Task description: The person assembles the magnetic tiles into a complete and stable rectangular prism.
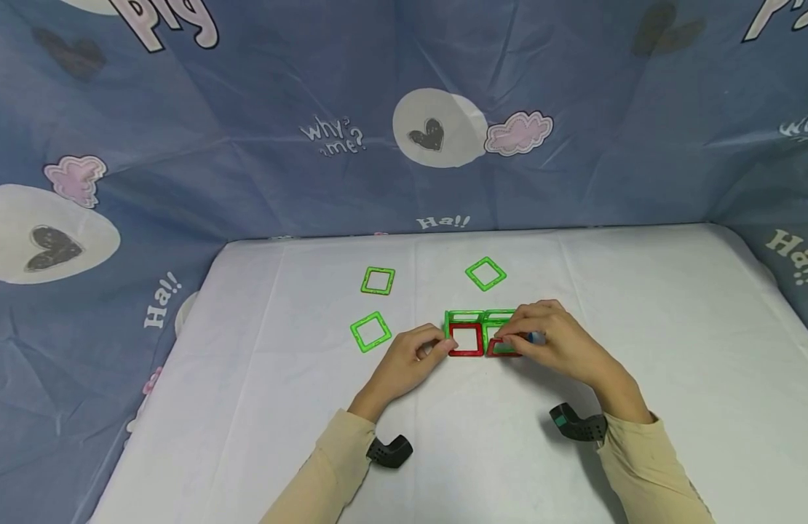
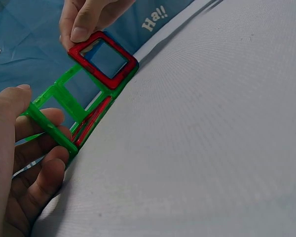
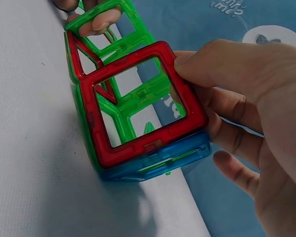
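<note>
A low row of joined magnetic tiles, with green frames (image 1: 466,313) along the back, stands on the white cloth. At its left end my left hand (image 1: 407,364) grips a green tile (image 2: 52,129) between thumb and fingers. My right hand (image 1: 561,342) pinches a red square tile (image 3: 153,144) by its corner at the right end. That tile sits tilted on the front of the right cell, touching the green frame below. A blue tile (image 3: 187,149) closes the right side. Another red tile (image 3: 75,59) leans inside the left cell.
Three loose green square tiles lie flat: one (image 1: 375,292) at back left, one (image 1: 377,343) beside my left hand and one (image 1: 496,283) behind the row. A blue printed cloth (image 1: 351,189) rises behind the table.
</note>
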The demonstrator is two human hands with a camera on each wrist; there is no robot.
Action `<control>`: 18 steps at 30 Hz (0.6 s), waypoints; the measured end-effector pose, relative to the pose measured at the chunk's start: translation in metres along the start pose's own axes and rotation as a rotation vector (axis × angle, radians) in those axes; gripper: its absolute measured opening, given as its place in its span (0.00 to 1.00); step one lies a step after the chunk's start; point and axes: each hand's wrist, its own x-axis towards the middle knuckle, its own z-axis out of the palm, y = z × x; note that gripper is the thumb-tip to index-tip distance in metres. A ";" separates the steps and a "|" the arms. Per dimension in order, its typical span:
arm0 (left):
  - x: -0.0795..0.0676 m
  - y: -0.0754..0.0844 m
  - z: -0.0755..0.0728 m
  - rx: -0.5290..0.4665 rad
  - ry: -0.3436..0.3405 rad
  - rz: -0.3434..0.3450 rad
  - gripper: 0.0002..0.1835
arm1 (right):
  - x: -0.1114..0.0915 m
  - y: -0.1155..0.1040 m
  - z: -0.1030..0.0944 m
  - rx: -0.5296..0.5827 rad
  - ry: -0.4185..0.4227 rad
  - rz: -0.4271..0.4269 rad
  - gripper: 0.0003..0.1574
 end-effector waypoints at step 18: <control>0.000 -0.001 0.001 0.005 0.004 0.000 0.12 | -0.003 0.003 0.000 0.135 0.019 0.041 0.12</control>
